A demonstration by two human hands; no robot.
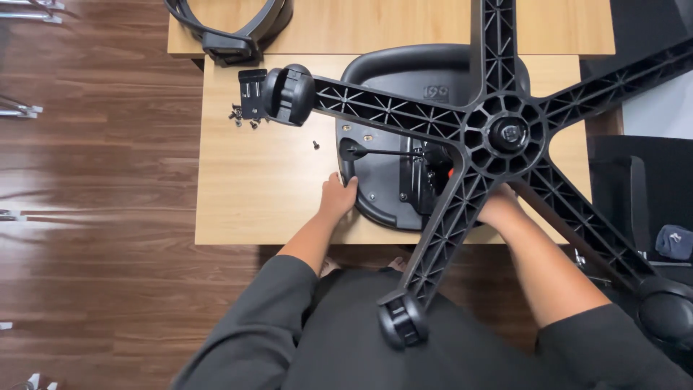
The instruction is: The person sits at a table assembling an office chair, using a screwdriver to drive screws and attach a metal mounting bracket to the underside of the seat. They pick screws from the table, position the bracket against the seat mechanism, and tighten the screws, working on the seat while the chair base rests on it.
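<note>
The person is standing over a wooden bench (260, 202) where an upturned black chair seat (390, 180) is lying, its five-armed wheeled base (505, 133) sticking up toward the camera. The left hand (338, 196) is pressing on the seat's near left edge, fingers curled round the rim and gripping it. The right hand (498, 206) is reaching in under one arm of the base, which is covering most of it, so I cannot tell whether its fingers are open or closed. A lever (382, 152) is jutting across the seat's underside. Loose screws (242, 115) and a small black bracket (251, 94) are sitting near the far left castor (289, 94), and a curved black armrest (231, 29) is lying at the bench's far end
</note>
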